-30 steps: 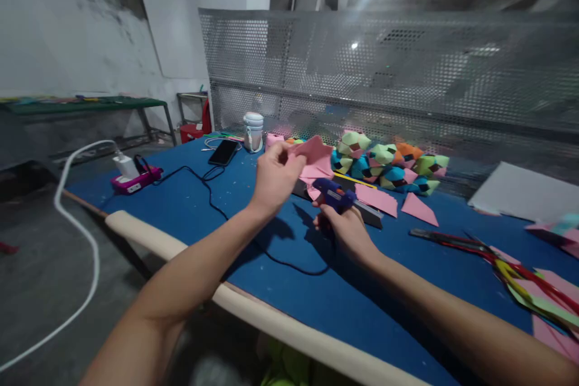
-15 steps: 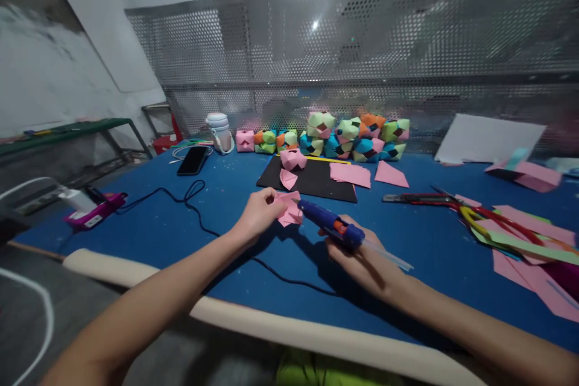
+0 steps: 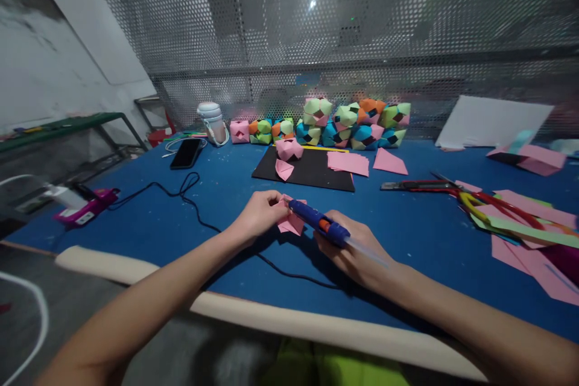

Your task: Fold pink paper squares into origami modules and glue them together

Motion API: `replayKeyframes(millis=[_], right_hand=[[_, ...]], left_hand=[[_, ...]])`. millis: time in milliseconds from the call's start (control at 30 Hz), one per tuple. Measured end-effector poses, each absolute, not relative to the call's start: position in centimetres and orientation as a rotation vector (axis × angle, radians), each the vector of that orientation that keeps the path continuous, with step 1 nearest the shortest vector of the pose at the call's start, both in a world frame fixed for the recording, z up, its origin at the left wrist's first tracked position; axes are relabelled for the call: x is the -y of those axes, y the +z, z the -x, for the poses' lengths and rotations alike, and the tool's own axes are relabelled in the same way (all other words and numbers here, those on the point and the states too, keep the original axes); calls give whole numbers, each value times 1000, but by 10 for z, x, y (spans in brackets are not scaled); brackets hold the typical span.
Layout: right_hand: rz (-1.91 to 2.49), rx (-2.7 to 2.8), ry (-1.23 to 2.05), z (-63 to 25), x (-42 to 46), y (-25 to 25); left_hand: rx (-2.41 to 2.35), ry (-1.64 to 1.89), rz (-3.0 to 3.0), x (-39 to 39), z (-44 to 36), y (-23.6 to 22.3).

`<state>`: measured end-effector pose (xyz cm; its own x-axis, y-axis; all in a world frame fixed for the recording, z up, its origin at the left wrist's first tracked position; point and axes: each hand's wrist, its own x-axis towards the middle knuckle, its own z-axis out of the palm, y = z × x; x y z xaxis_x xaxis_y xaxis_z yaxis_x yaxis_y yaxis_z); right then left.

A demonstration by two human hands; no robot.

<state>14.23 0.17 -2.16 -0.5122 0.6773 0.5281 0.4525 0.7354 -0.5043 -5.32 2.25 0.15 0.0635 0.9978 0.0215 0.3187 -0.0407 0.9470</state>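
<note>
Between its thumb and fingers, my left hand (image 3: 262, 215) pinches a folded pink paper piece (image 3: 293, 223) above the blue table. My right hand (image 3: 355, 247) is wrapped around a blue glue gun (image 3: 322, 222) with a clear glue stick jutting from its back. The gun's nozzle meets the pink paper close to my left fingertips; whether it touches cannot be made out. Just beyond lie a pink folded paper shape (image 3: 289, 149) and a small pink folded piece (image 3: 284, 169) on a black board (image 3: 312, 176).
Pink paper sheets (image 3: 348, 163) lie on the board's right side. Colourful folded paper balls (image 3: 348, 123) line the back. A box cutter (image 3: 407, 185), scissors (image 3: 502, 215) and paper scraps lie right. A phone (image 3: 186, 153), bottle (image 3: 212, 123), purple power strip (image 3: 88, 208) and black cord are left.
The glue gun has moved left, its nozzle now over the pink paper near my left fingertips. My left hand still pinches the paper. The camera view has shifted slightly.
</note>
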Motion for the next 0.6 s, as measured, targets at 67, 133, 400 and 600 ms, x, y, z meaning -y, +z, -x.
replayKeyframes(millis=[67,133,400,600], right_hand=[[863,2197,376,-144,-2,-22],[862,2194,367,-144,-1,-22],[886,2218,320,-143,0,-21],[860,2223,300,-144,1,-22]], left_hand=[[-1382,1014,-1488,-21,53,3],[-1378,1011,-1478,-21,54,3],[-1381,989,-1500,-22,55,0],[-1358,986,-1499,-22,55,0]])
